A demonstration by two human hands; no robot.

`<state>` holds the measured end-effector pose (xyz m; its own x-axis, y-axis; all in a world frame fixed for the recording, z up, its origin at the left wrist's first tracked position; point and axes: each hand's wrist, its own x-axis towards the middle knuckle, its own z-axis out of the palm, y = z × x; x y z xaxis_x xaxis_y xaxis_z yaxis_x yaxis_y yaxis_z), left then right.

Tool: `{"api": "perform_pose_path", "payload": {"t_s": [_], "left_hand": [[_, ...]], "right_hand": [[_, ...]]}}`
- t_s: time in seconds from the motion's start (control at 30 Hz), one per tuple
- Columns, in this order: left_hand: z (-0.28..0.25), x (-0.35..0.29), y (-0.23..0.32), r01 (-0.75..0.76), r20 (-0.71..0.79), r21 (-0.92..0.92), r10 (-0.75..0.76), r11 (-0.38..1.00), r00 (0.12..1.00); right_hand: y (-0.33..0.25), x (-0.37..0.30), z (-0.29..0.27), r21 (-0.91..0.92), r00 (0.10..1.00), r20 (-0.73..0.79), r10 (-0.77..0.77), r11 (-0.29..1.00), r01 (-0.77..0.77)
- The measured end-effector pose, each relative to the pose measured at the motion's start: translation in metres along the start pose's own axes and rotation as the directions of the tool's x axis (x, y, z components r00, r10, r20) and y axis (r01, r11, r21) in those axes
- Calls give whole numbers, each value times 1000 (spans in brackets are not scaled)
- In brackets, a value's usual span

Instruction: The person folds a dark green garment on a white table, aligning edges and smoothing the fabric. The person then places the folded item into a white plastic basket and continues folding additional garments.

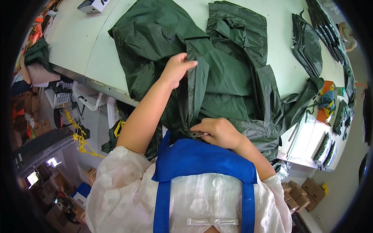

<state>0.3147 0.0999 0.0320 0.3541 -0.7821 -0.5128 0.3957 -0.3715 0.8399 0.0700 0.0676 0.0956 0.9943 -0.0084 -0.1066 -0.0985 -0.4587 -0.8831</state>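
The dark green garment (229, 75), thin, creased and glossy in patches, lies spread over the near middle of the pale surface (101, 50); its zippered strip (197, 83) has its long axis running near to far, almost straight away from the wearer. The left hand (178, 70) pinches the strip's far part; the right hand (220, 132) curls round a slim, mostly hidden object (201, 134) at its near end.

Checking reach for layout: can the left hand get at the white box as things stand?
Probably not: the left hand holds the green fabric, bunched between it and the white box, farther up the table. It'd likely need to let go first.
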Motion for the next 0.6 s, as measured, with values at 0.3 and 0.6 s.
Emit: {"api": "perform_pose_path", "payload": {"t_s": [0.3, 0.6], "left_hand": [[3, -72, 26, -302, -28, -488, 332, 819, 943], [-22, -116, -1, -441, -166, -348, 409, 827, 897]], "right_hand": [[-2, 3, -33, 169, 915, -378, 140, 982, -80], [6, 52, -43, 13, 795, -604, 63, 998, -69]]}}
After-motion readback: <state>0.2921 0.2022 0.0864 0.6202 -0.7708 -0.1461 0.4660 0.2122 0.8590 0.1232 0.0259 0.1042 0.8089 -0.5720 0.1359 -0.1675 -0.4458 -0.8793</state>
